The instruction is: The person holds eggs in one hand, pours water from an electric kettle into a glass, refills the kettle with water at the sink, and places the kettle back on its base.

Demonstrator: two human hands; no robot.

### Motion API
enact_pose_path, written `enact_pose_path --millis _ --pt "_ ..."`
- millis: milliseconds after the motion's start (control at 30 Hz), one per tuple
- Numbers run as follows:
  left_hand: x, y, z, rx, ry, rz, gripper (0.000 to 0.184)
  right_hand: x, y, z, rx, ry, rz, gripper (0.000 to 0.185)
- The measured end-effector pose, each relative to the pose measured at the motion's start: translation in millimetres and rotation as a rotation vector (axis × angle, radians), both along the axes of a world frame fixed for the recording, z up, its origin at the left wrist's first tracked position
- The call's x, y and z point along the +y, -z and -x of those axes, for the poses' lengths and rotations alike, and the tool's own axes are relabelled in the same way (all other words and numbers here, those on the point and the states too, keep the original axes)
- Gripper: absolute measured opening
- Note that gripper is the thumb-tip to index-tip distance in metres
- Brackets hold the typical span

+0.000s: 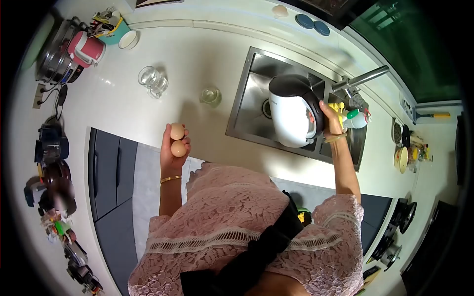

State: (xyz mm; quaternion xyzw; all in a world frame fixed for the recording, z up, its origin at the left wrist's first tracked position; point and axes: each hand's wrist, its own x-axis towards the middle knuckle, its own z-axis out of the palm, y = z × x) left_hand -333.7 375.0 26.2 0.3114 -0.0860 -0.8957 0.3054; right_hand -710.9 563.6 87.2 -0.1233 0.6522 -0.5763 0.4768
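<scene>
My left hand is closed around two brown eggs, an upper egg and a lower egg, over the counter's front edge. My right hand grips the black handle of a white electric kettle with a dark lid. The kettle is over the steel sink and hides part of its basin; whether its base touches anything I cannot tell. Between my hands, farther back on the counter, stand a small glass and a clear glass mug.
A faucet rises behind the sink, with bottles at its right side. On the far left are a pink appliance, a teal utensil holder and a white lid or dish. Dark cabinets lie below the counter.
</scene>
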Motion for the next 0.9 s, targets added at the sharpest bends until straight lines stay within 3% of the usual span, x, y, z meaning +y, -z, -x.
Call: enact_pose_path --millis 200,367,500,600,700,767,900 --pt "4 2 18 -0.037 0.014 0.007 0.038 22 27 -4 -0.041 0.214 0.154 0.026" --pt "2 5 37 -0.034 0.091 -0.040 0.038 46 30 -20 0.039 0.176 0.272 0.022" --pt "-11 -1 57 -0.061 0.179 0.001 0.036 54 27 -42 0.171 0.239 0.375 0.037" --pt "-22 -15 77 -0.026 0.298 0.082 0.036 50 19 -55 0.099 0.517 0.357 0.053" --pt "-25 -50 104 -0.106 0.432 0.226 0.035 51 9 -61 0.233 0.464 0.304 0.052" --pt "-26 -69 119 -0.133 0.605 0.474 0.034 53 11 -64 0.232 0.536 0.287 0.052" --pt "-20 -99 150 -0.232 0.839 0.691 0.027 56 7 -68 0.339 0.596 0.256 0.049"
